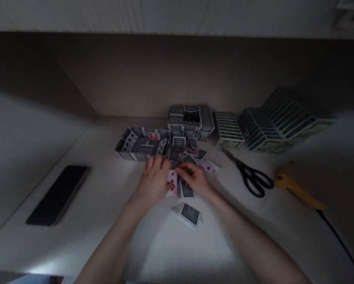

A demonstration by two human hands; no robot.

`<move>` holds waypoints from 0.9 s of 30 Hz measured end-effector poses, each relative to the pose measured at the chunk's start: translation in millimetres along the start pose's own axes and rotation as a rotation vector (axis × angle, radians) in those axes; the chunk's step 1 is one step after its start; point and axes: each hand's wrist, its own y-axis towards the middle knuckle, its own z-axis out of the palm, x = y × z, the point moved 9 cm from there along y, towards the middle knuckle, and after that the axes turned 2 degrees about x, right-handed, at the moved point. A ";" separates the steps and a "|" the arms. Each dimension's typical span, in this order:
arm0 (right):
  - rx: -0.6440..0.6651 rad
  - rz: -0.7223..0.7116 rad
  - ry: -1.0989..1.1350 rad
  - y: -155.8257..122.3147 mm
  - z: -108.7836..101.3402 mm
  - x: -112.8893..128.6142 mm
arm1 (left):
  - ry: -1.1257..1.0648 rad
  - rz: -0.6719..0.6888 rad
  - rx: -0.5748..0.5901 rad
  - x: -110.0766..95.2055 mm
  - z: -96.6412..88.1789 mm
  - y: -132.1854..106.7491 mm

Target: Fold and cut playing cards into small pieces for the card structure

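A playing card with red diamonds (172, 182) is held between my two hands. My left hand (153, 179) is closed on its left side, the thumb near the lower edge. The fingers of my right hand (196, 179) pinch at its upper right corner. Just beside it lies a folded card with a dark patterned back (186, 190), and nearer to me is another one (190, 214). Beyond the hands, several loose cards lie in a heap, among them a hearts card (210, 167). An open tray built of cards (129, 157) stands behind my left hand.
A box-like card structure (206, 118) stands against the back wall. To its right are striped card blocks (228, 128) and larger ones (283, 122). Black-handled scissors (252, 179) and a yellow glue gun (301, 191) with a cord lie right; a phone (58, 195) lies left.
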 end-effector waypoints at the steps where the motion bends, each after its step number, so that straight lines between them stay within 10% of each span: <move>1: 0.027 -0.019 -0.028 0.1 2.8 1.2 | -0.016 -0.001 0.012 -1.1 1.4 0.1; 7: 0.020 0.033 0.064 1.9 1.2 -3.5 | -0.361 -0.083 0.097 7.6 18.1 5.4; 15: -0.133 0.168 0.565 8.0 -23.6 -17.6 | -1.512 0.019 0.074 -2.6 36.7 18.0; 27: 0.035 0.121 0.445 6.8 -7.7 -6.1 | -1.801 -0.167 0.242 -7.6 73.1 18.1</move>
